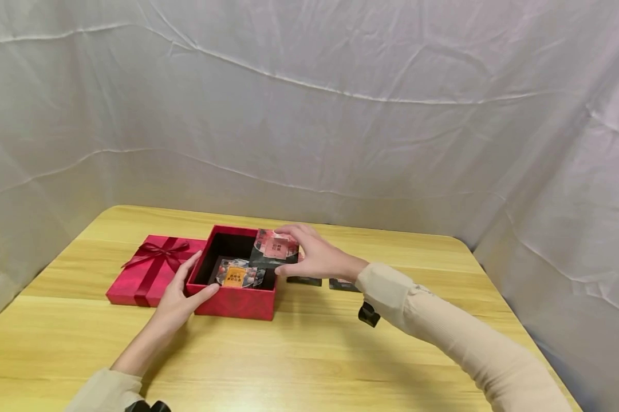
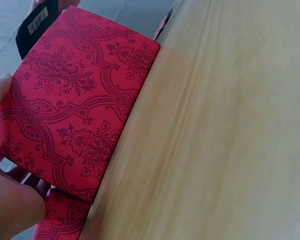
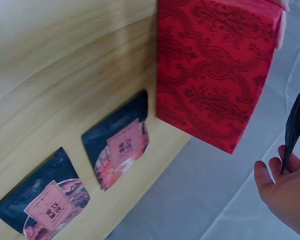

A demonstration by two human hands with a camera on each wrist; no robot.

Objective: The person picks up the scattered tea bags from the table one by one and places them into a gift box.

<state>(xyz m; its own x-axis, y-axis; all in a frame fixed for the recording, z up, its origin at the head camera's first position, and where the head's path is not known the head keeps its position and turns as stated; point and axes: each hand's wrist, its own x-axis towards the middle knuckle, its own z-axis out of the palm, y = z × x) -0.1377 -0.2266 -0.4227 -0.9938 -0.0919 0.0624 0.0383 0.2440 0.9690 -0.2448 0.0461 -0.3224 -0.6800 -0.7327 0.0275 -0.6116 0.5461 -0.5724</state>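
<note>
Beige sleeve [image 1: 453, 323] foremost; packet [image 1: 275, 248] pinched by right grip [image 1: 315, 253].
Red box [image 1: 237, 304] held by left grip [image 1: 178, 294]; packet could be snagged by rim [image 1: 255, 289].

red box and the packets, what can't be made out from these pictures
How many packets lie in the red box: head view, the orange-labelled packet overlaps others.
Box contents, both wrist views: hidden by its walls.
Held packet, right wrist view: cut off by the right edge.
Table packets, head view: mostly behind the right hand and wrist.
Left hand, left wrist view: cut off by the left edge.
</note>
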